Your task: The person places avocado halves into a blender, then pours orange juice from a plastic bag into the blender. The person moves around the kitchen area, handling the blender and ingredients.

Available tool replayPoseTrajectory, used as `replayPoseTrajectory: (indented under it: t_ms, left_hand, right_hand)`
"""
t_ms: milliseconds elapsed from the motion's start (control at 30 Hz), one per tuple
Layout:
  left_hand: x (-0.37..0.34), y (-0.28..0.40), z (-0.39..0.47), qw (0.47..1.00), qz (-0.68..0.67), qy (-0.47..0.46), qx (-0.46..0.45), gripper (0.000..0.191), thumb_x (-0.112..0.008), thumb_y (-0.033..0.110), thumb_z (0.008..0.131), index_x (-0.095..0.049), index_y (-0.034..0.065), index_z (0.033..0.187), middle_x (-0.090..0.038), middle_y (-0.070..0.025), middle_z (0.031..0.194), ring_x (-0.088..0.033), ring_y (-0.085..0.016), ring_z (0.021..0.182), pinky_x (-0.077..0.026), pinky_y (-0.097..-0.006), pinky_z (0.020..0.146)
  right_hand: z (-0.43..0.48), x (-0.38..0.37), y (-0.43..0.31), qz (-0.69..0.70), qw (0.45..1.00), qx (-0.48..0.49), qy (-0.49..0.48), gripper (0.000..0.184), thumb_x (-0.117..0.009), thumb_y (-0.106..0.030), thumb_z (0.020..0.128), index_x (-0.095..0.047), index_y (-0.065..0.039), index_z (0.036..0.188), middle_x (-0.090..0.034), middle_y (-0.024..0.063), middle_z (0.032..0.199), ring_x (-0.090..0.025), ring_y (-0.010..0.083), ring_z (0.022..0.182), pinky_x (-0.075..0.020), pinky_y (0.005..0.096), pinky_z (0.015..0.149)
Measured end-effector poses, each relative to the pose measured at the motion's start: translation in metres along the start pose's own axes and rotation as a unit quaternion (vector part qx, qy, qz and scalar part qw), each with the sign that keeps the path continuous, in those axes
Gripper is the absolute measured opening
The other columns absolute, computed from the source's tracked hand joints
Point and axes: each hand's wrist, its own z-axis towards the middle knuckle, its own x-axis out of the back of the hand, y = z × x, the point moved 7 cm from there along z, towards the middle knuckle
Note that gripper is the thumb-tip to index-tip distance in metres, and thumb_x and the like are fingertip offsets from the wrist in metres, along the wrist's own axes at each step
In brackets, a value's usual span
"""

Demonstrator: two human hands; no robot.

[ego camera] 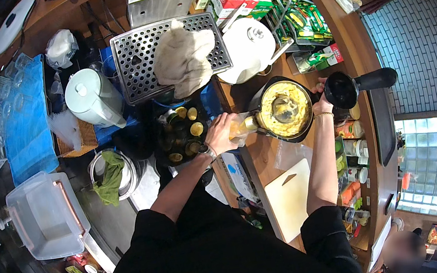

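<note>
A citrus juicer (311,130) stands on the wooden counter, its bowl full of yellow pulp (272,121) around a clear reamer. My left hand (220,136) holds a clear container (237,132) with yellow liquid at the juicer's spout (250,123). At the juicer's right side is my right hand (321,99), partly hidden behind a black press cup (340,90) with a black handle (376,79). Its exact grip cannot be made out. Left of my left hand, several squeezed citrus halves (196,129) lie in a dark bin.
A cream cutting board (290,200) lies on the counter near my right forearm. Behind stand a white kettle (249,48), a perforated metal drip tray (135,70) with a cloth (184,56), and a pale electric jug (88,97). Jars (355,148) line the right shelf. A person (401,251) is at lower right.
</note>
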Motion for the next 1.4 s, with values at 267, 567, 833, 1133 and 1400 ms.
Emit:
replayPoseTrajectory:
  t_ms: [267, 567, 833, 1133, 1400]
  left_hand:
    - [-0.0012, -0.0004, -0.0034, 1.000, 0.005, 0.012, -0.005, 0.095, -0.090, 0.018, 0.050, -0.044, 0.0078, 0.133, -0.052, -0.0143, 0.115, -0.054, -0.037, 0.112, -0.049, -0.0456, 0.099]
    - [0.0025, 0.0008, -0.0040, 1.000, 0.004, 0.018, 0.008, 0.094, -0.090, 0.019, 0.051, -0.044, 0.0087, 0.132, -0.052, -0.0138, 0.115, -0.054, -0.037, 0.112, -0.050, -0.0458, 0.097]
    - [0.0039, 0.0007, -0.0056, 1.000, -0.004, 0.021, 0.003, 0.093, -0.091, 0.019, 0.051, -0.045, 0.0080, 0.132, -0.053, -0.0135, 0.114, -0.055, -0.036, 0.111, -0.050, -0.0451, 0.096]
    - [0.0056, 0.0028, -0.0066, 1.000, 0.008, 0.023, 0.001, 0.094, -0.091, 0.022, 0.052, -0.046, 0.0067, 0.133, -0.054, -0.0139, 0.114, -0.056, -0.035, 0.111, -0.050, -0.0453, 0.097]
    - [0.0044, -0.0010, -0.0083, 1.000, -0.013, 0.028, 0.006, 0.094, -0.090, 0.021, 0.051, -0.046, 0.0084, 0.134, -0.054, -0.0142, 0.116, -0.056, -0.036, 0.114, -0.050, -0.0449, 0.098]
  right_hand:
    - [-0.0067, -0.0085, -0.0032, -0.003, 1.000, 0.009, 0.014, 0.014, -0.063, -0.012, 0.094, -0.061, -0.007, 0.081, -0.041, -0.0048, 0.067, -0.043, 0.0089, 0.058, -0.0418, 0.0295, 0.055]
    - [-0.0027, -0.0032, 0.0001, 0.035, 0.998, -0.021, 0.047, 0.018, -0.063, -0.008, 0.093, -0.058, -0.009, 0.076, -0.041, -0.0048, 0.064, -0.043, 0.0100, 0.054, -0.0426, 0.0305, 0.053]
    - [-0.0050, -0.0045, -0.0007, 0.015, 0.999, -0.016, 0.043, 0.019, -0.064, -0.009, 0.091, -0.056, -0.010, 0.074, -0.041, -0.0048, 0.064, -0.043, 0.0098, 0.054, -0.0417, 0.0296, 0.054]
    - [-0.0025, -0.0020, -0.0020, -0.025, 0.999, 0.019, 0.010, 0.017, -0.063, -0.019, 0.096, -0.062, -0.005, 0.085, -0.042, -0.0037, 0.067, -0.044, 0.0096, 0.057, -0.0424, 0.0303, 0.056]
    - [-0.0020, -0.0021, -0.0018, -0.035, 0.999, 0.030, 0.001, 0.018, -0.063, -0.019, 0.097, -0.063, -0.005, 0.087, -0.041, -0.0035, 0.067, -0.044, 0.0101, 0.058, -0.0427, 0.0305, 0.057]
